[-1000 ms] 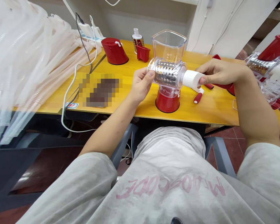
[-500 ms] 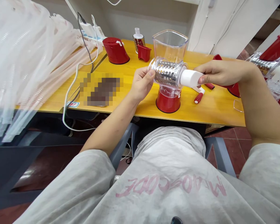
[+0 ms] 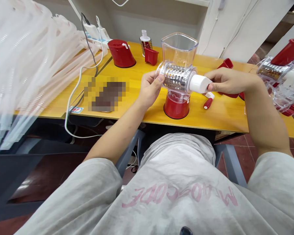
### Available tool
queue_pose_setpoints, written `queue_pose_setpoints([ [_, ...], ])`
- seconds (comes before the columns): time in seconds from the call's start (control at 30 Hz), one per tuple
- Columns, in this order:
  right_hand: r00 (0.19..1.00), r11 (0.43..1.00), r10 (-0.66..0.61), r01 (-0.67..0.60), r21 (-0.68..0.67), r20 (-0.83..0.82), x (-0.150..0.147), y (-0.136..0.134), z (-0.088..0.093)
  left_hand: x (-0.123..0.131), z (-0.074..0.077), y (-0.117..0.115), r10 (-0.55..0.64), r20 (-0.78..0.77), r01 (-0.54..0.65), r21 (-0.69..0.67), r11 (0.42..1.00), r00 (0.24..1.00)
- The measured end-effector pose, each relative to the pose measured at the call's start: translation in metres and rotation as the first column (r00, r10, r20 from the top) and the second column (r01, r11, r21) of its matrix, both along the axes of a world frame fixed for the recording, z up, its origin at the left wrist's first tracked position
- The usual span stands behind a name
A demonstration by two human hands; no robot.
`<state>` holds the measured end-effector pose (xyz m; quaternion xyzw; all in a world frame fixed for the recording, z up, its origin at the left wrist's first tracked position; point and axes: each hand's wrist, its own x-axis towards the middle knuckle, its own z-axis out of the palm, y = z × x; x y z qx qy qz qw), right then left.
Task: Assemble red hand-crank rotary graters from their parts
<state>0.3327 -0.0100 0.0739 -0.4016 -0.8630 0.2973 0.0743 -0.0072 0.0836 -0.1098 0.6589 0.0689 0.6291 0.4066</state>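
Note:
A rotary drum grater stands upright in front of me, with a red base [image 3: 176, 107], a clear hopper [image 3: 179, 54] on top and a perforated metal drum [image 3: 176, 76] lying sideways in its clear housing. My left hand [image 3: 150, 85] is closed round the housing's left end, thumb in front. At the opposite end a thick white hub [image 3: 198, 84] sticks out to the right, and the fingertips of my right hand [image 3: 225, 81] pinch its tip. The fingers behind the hub are partly hidden. Just below the right hand lies a crank handle [image 3: 208, 101] with a red grip.
Along the back of the yellow table [image 3: 127, 74] are a red base [image 3: 122, 54], another drum [image 3: 145, 42] and a red pusher [image 3: 151, 56]. Clear plastic tubing [image 3: 34, 58] heaps at left beside a white cable [image 3: 68, 114]. Another grater [image 3: 279, 73] stands at right.
My right forearm and elbow have moved inward to the left, and the wrist is slightly lower. Both hands keep their hold, and the grater stays in place.

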Motion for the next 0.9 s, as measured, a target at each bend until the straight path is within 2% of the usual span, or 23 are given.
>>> queue_pose_setpoints([
  [0.13,0.996,0.989,-0.087,0.09,0.116,-0.034,0.002,-0.017,-0.012,0.0,-0.009,0.006,0.102,0.0,-0.102,0.022,0.995,0.995],
  [0.23,0.985,0.968,-0.174,0.172,0.182,-0.007,0.005,-0.041,-0.023,0.002,-0.013,0.01,0.206,0.045,-0.21,0.098,0.973,0.977],
  [0.3,0.976,0.961,-0.21,0.196,0.193,0.051,0.005,-0.06,-0.029,0.004,-0.012,0.01,0.235,0.061,-0.241,0.145,0.959,0.97],
  [0.4,0.97,0.967,-0.196,0.166,0.196,0.145,0.0,-0.087,-0.036,0.005,-0.009,0.01,0.203,-0.006,-0.2,0.144,0.969,0.979],
  [0.47,0.977,0.983,-0.124,0.097,0.158,0.172,-0.005,-0.104,-0.038,0.004,-0.009,0.011,0.141,-0.061,-0.132,0.121,0.984,0.988],
  [0.57,0.986,0.999,-0.022,0.016,0.037,0.165,-0.014,-0.127,-0.037,0.002,-0.012,0.014,0.073,-0.059,-0.065,0.122,0.99,0.996],
  [0.63,0.988,1.0,0.001,-0.001,-0.002,0.152,-0.017,-0.139,-0.035,0.002,-0.014,0.012,0.09,-0.031,-0.084,0.146,0.986,0.995],
  [0.8,0.992,0.995,0.012,-0.025,0.098,0.125,-0.014,-0.156,-0.02,0.008,-0.008,-0.011,0.183,-0.003,-0.179,0.182,0.967,0.983],
  [0.9,0.999,0.974,-0.028,0.02,0.227,0.036,-0.006,-0.168,-0.013,0.012,-0.002,-0.024,0.212,-0.014,-0.205,0.192,0.96,0.977],
])
